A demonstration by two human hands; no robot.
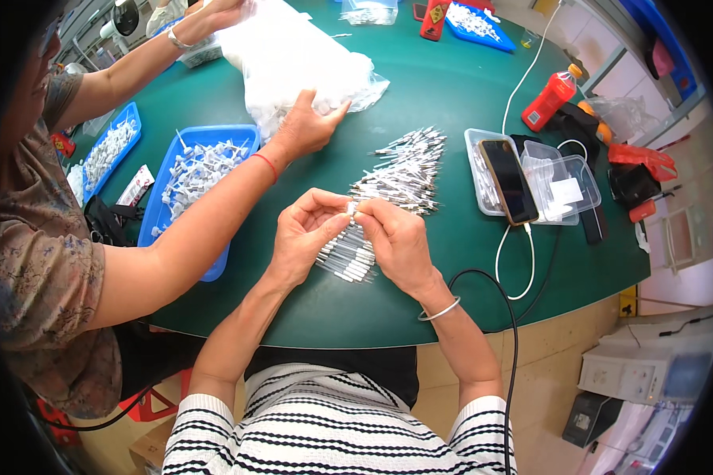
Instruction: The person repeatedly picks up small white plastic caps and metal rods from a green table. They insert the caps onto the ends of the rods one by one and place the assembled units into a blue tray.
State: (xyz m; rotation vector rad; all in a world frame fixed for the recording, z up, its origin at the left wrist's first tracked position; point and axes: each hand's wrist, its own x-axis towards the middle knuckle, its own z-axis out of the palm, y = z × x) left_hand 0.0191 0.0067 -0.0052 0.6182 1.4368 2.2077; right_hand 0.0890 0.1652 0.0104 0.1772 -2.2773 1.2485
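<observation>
My left hand [303, 236] and my right hand [398, 241] meet over the green table, fingertips pinched. Between them is a small white piece [351, 207], with what looks like a thin metal part below it; its exact kind is too small to make out. Under my fingers lies a row of thin rods with white ends [347, 257], side by side. Just beyond, a loose heap of similar slim metal rods with white and dark ends [408, 170] spreads away from me. My fingers partly cover the near rods.
At left, a co-worker's arm [206, 210] reaches over a blue tray of white parts [160, 207] toward a large white plastic bag [293, 63]. A phone [509, 182] rests on a clear plastic box [483, 202] at right. Cables [499, 269] and a red bottle [552, 99] are nearby.
</observation>
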